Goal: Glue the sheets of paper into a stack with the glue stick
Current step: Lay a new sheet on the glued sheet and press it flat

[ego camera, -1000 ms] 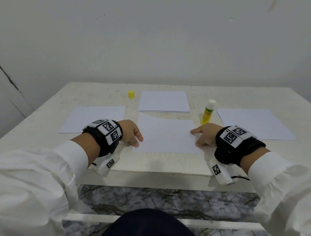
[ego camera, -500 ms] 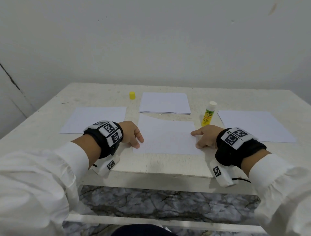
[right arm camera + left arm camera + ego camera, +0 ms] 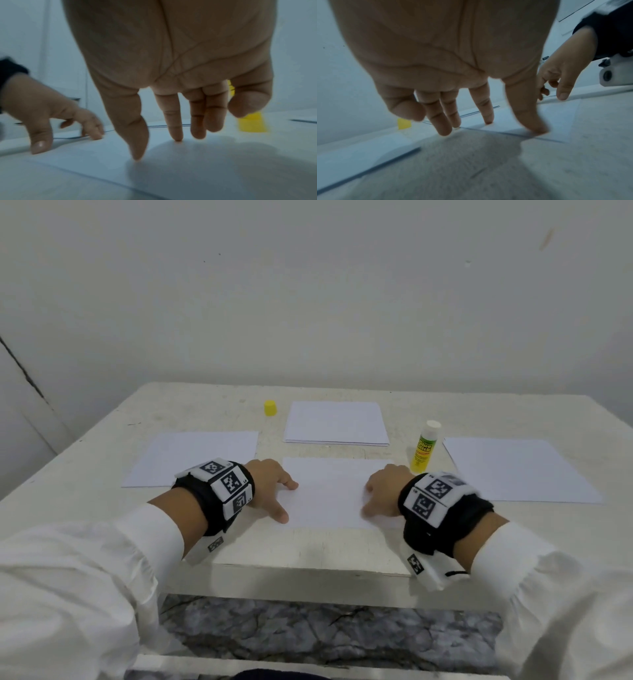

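A: Far left of the desk (image 3: 102, 440)?
B: One sheet of paper (image 3: 191, 457), lying flat, near the left edge. Nothing on it.

A: Left hand?
B: The left hand (image 3: 270, 487) is at the left edge of the centre sheet (image 3: 329, 494). Its fingers (image 3: 486, 108) are spread and nearly straight, pointing down; thumb and index tip touch the paper, and they grip nothing. Black wrist band with coded markers (image 3: 222, 491) behind it.

A: Behind that?
B: A small yellow cap (image 3: 270, 408) stands apart toward the far edge. Just right of it, a stack of sheets (image 3: 335, 422) lies squared up, directly behind the centre sheet with a strip of bare desk between.

A: Right hand?
B: The right hand (image 3: 383, 491) is on the centre sheet's right side. Its fingers (image 3: 173, 121) are extended and relaxed, thumb and index tip down on the paper, holding nothing.

A: The glue stick?
B: The glue stick (image 3: 424, 448) stands upright, uncapped, just beyond the right hand, between the centre sheet and the right sheet (image 3: 513, 470). Not touched by either hand.
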Motion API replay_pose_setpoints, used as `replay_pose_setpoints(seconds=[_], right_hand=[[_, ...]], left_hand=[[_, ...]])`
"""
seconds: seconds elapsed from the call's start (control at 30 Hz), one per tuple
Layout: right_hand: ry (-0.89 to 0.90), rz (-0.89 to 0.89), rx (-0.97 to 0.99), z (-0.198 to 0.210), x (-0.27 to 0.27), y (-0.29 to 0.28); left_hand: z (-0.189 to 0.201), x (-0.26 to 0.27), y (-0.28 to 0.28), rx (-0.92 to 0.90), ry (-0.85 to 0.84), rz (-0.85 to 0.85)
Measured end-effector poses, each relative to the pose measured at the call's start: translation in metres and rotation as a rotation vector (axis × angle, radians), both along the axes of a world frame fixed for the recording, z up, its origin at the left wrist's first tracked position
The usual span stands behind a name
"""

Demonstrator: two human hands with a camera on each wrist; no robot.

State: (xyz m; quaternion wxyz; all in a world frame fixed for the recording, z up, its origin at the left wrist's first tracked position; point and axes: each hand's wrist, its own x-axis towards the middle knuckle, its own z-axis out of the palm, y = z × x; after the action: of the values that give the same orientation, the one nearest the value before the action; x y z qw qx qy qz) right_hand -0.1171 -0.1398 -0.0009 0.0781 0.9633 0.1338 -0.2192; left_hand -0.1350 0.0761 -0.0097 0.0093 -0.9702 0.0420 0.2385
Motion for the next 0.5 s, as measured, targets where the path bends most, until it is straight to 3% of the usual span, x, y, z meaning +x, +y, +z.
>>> replay_pose_setpoints(seconds=[0.27, 0.5], right_hand=[[0.074, 0.235, 0.110, -0.020, 0.015, 0.086], [0.180, 0.111, 0.054, -0.004, 0.026, 0.016]], left_hand=[[-0.003, 0.005, 0.000, 0.061, 0.012, -0.009], [-0.007, 0.013, 0.001, 0.145, 0.056, 0.016]])
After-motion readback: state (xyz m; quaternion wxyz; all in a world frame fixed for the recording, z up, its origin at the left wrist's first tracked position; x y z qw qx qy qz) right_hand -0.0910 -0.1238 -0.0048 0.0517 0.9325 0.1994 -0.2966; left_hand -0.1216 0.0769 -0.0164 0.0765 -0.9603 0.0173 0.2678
